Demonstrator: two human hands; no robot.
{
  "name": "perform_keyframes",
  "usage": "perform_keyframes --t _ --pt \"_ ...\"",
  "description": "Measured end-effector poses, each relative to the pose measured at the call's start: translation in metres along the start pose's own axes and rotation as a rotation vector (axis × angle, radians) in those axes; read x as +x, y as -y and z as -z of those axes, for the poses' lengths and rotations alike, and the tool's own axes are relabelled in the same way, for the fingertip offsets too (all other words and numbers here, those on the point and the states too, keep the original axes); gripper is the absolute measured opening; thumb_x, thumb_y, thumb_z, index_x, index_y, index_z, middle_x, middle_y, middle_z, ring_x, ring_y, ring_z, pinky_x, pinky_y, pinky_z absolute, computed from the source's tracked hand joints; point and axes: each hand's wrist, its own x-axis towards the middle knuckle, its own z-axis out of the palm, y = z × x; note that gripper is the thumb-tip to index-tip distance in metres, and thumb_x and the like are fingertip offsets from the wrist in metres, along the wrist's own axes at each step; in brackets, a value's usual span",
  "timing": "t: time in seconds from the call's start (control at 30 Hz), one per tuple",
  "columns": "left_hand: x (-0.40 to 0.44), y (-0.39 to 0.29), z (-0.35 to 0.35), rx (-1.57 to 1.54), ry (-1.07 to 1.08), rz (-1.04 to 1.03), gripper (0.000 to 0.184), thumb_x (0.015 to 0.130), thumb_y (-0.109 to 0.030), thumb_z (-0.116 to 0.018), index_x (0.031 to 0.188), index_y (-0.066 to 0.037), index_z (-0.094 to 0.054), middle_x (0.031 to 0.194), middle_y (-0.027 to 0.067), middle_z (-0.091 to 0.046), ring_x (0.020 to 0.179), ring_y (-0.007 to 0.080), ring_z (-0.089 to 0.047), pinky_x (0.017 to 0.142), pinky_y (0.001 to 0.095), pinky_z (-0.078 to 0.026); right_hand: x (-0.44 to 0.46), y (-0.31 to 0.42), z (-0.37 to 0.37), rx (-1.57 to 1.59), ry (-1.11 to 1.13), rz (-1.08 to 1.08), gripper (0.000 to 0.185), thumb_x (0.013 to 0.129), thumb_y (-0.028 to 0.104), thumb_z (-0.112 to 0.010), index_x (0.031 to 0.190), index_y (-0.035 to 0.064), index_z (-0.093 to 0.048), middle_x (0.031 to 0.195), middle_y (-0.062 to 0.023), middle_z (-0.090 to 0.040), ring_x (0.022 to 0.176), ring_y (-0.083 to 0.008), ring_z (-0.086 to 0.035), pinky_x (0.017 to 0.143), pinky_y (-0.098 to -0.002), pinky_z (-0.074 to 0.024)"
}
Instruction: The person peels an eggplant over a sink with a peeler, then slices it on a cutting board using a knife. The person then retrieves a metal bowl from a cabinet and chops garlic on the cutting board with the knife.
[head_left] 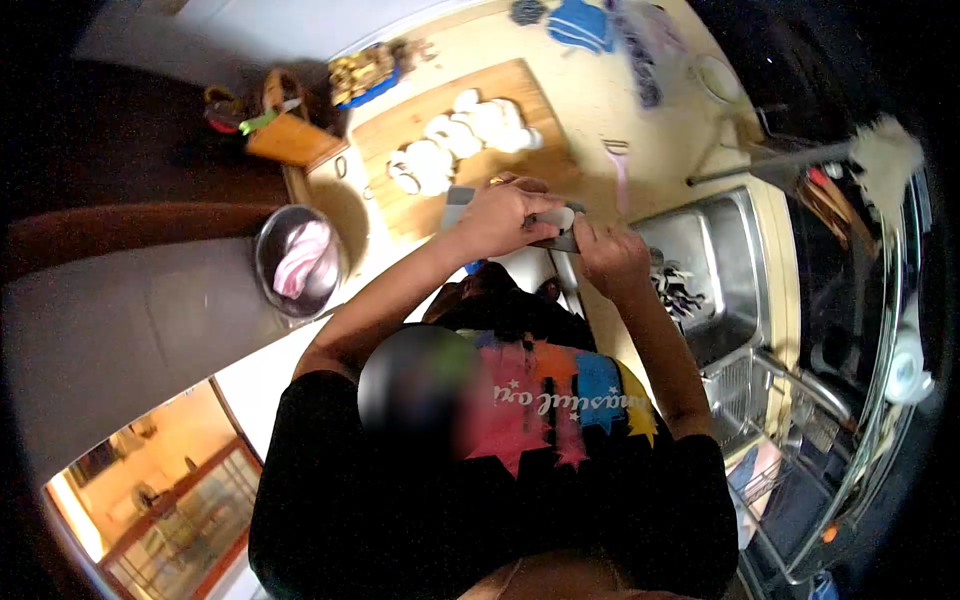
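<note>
At the far left of the bench (590, 95), a wooden block (292, 141) holds several upright handles, one with a bright green part. Nearer the person stands a round metal bowl (324, 280), and inside it lies a pale pink and white slab (303, 258), probably meat. Behind, a shallow blue tray (378, 93) is heaped with small yellow-brown pieces (358, 72). To its right, a wooden cutting board (400, 130) lies askew, carrying a loose row of round white slices (455, 138), some overlapping. Just in front of the board's near edge, the left hand (500, 218) bends over a knife (459, 199), its grip closed on a white piece (563, 216) between thumb and fingers, beside the blade. The right hand's (612, 255) grip is wrapped round the same knife at its right end; the handle is mostly hidden. Beyond this hand, a pink peeler (619, 168) lies flat on the bench. Next comes a steel sink (737, 230), with dark and pale strips (682, 292) gathered in its basin. At the right edge stands a wire rack (797, 492); its contents are too blurred to name.
</note>
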Motion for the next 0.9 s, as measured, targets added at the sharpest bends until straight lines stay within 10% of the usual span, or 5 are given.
perform_keyframes --t 0.4,0.57,0.77,0.9 --pt "-0.042 0.107 0.078 0.191 0.103 0.397 0.019 0.084 -0.015 -0.056 0.099 -0.009 -0.066 0.100 0.0167 -0.065 0.092 0.0311 -0.063 0.082 0.0440 -0.049 0.139 0.065 -0.022 0.074 -0.040 0.338 0.027 0.074 0.017 -0.059 0.098 0.0052 -0.062 0.066 -0.0057 -0.056 0.061 -0.0203 -0.059 0.055 -0.0340 -0.0484" --pt "-0.036 0.182 0.068 -0.213 -0.049 0.595 0.027 0.087 -0.021 -0.061 0.110 -0.008 -0.065 0.103 0.0193 -0.065 0.098 0.0337 -0.062 0.088 0.0412 -0.049 0.132 0.029 -0.028 0.326 0.064 0.237 0.022 0.076 0.014 -0.060 0.096 0.0077 -0.062 0.073 -0.0109 -0.061 0.064 -0.0286 -0.062 0.056 -0.0414 -0.0496" --pt "-0.041 0.167 0.071 0.114 -0.551 0.539 0.030 0.086 -0.022 -0.060 0.109 -0.003 -0.063 0.108 0.0203 -0.061 0.097 0.0373 -0.059 0.088 0.0404 -0.048 0.120 -0.052 -0.072 0.175 0.071 0.009 0.038 0.073 0.007 -0.060 0.111 0.0064 -0.061 0.082 -0.0112 -0.066 0.075 -0.0324 -0.064 0.066 -0.0412 -0.0511" --pt "-0.076 0.152 0.066 -0.064 -0.385 0.891 0.032 0.083 -0.025 -0.064 0.105 -0.003 -0.063 0.104 0.0218 -0.062 0.091 0.0341 -0.063 0.083 0.0409 -0.051 0.151 -0.077 -0.119 0.322 -0.083 -0.036 0.049 0.075 0.007 -0.057 0.124 0.0070 -0.055 0.096 -0.0135 -0.067 0.085 -0.0336 -0.064 0.075 -0.0429 -0.0509"
